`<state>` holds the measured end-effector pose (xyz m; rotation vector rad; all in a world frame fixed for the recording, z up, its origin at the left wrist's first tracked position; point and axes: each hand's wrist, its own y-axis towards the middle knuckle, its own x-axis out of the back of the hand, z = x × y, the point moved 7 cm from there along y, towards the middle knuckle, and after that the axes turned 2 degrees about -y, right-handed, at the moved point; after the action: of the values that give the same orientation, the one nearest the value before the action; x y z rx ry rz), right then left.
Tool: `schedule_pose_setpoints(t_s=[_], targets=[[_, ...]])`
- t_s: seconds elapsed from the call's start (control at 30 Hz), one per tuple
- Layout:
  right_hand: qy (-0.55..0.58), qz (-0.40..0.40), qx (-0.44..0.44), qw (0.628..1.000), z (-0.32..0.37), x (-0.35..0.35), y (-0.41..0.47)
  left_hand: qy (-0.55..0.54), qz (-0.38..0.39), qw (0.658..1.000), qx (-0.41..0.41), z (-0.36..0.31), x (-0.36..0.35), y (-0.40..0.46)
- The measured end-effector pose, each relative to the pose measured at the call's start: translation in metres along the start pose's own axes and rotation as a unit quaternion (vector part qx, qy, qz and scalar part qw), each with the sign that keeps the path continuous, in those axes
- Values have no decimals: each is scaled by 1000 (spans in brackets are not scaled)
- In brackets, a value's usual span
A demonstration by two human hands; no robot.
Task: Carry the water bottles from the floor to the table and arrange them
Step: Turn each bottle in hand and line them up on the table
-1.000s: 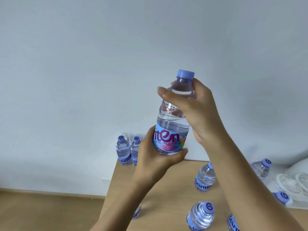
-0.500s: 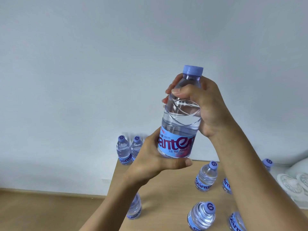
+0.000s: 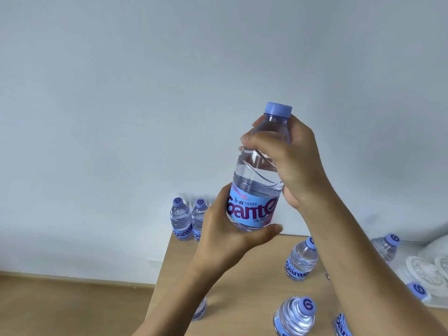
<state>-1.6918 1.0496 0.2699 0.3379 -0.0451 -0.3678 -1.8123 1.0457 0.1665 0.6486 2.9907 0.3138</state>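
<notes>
- Up above the desk (image 3: pixel 247 282), one bottle (image 3: pixel 257 180) sits in both hands: left hand (image 3: pixel 225 238) wraps the label end, right hand (image 3: pixel 293 161) curls round the shoulder.
- Roughly eight more already stand on the desk, pair (image 3: pixel 189 221) at the back corner, others scattered.
- Guessing carrying's well along; tidying into rows looks undone. Can't see the floor stash.

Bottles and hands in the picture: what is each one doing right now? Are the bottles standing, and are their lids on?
held bottle: upright in the air, cap on, full of water.
left hand: grips the bottom of the held bottle.
right hand: grips its upper part, below the cap.
two bottles by the wall: standing side by side, capped.
middle bottle: standing on the table, capped.
front bottle: standing, capped.
</notes>
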Motion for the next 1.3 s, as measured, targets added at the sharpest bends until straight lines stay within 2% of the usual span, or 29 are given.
schedule_pose_setpoints(t_s=[0.2, 0.37, 0.6, 0.73, 0.93, 1.17, 1.3], targets=[[54, 80, 0, 995, 8, -4, 5, -72, 63, 995, 24, 4, -2, 3], [58, 106, -3, 993, 6, -8, 9, -74, 96, 992, 21, 4, -3, 7], [52, 105, -19, 993, -14, -22, 12, -77, 70, 994, 40, 21, 10, 8], [-4, 93, -32, 995, -28, -31, 14, -86, 51, 994, 52, 33, 24, 7], [-63, 152, -69, 984, -54, -64, 20, -54, 28, 995, 74, 55, 58, 4], [-67, 223, -134, 963, -107, -107, 13, -6, 17, 992, 121, 101, 115, -1], [-125, 249, -151, 948, -137, -133, 1, 22, 10, 989, 147, 132, 145, -1]])
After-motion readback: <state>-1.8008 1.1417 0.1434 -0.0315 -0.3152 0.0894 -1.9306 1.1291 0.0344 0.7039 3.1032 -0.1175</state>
